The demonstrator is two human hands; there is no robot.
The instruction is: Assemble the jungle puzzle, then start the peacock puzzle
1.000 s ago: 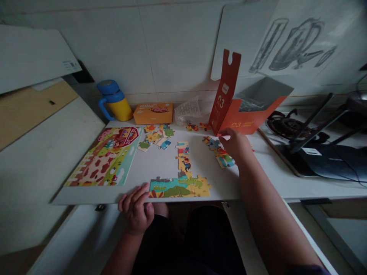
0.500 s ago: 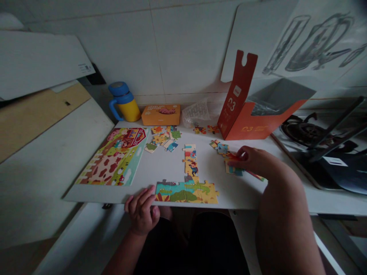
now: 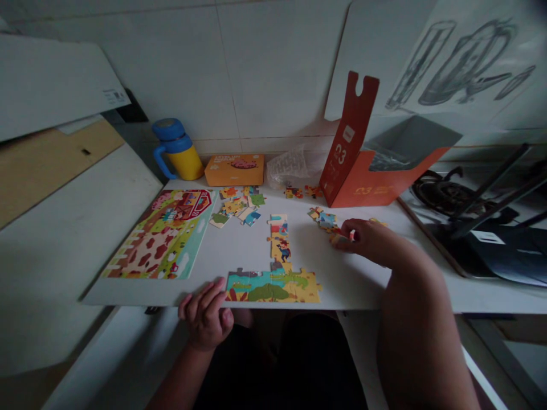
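My right hand point(image 3: 367, 242) is over a small pile of puzzle pieces point(image 3: 323, 218) on the right of the white board. Its thumb and fingers are pinched at a puzzle piece point(image 3: 337, 240), mostly hidden under the fingertips. My left hand point(image 3: 207, 313) rests on the board's front edge, fingers loosely extended, holding nothing. Its fingertips are beside the left end of a joined puzzle strip point(image 3: 273, 286) with a green crocodile on blue and yellow. A column of joined pieces point(image 3: 280, 242) rises from that strip.
A farm picture sheet point(image 3: 160, 233) lies on the left. Loose pieces point(image 3: 235, 205) are scattered behind the middle. Along the wall stand a blue and yellow jug point(image 3: 182, 156), an orange box point(image 3: 235, 170), clear plastic wrap point(image 3: 286, 168) and an open red box point(image 3: 376, 185). A gas burner point(image 3: 440, 196) is at right.
My right hand has shifted slightly over the pile, and the blue-green piece seen under it before is now covered. The left hand keeps its place by the strip. The view has turned slightly.
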